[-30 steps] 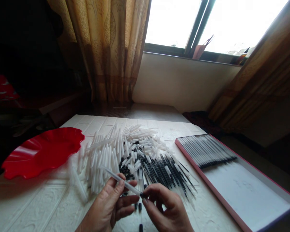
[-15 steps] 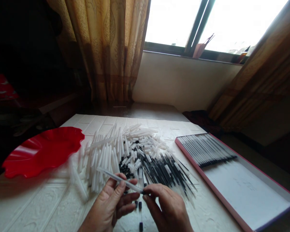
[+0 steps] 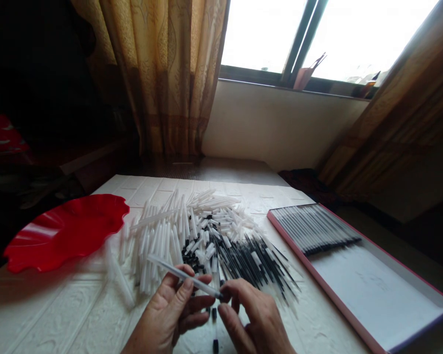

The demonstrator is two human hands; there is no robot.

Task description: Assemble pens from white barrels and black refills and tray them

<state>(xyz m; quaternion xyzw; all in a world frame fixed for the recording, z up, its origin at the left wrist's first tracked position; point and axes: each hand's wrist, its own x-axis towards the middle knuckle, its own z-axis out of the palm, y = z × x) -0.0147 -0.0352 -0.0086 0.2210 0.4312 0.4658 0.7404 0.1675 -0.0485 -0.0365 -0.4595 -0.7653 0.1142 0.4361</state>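
My left hand (image 3: 175, 307) is closed on a translucent pen barrel (image 3: 186, 275), pinched between thumb and fingers and slanting down to the right. A dark piece sits at the barrel's lower right end. Beside that end is my right hand (image 3: 253, 314); its index finger is at the tip, and a small gap separates the thumb from it. Past the hands lie a heap of white pen barrels (image 3: 158, 241), a bunch of black ink refills (image 3: 243, 258), clear pen caps (image 3: 225, 219) and small black plugs (image 3: 192, 260).
A red wavy-edged dish (image 3: 66, 231) stands at the left. On the right, a shallow pink-edged box lid (image 3: 354, 290) holds a row of pens (image 3: 313, 226) at its far end. Behind the table are a curtain (image 3: 162, 73) and a window (image 3: 266, 34).
My right thumb has dropped away from the barrel's dark end, so the right fingers are parted. The left hand and barrel have barely shifted.
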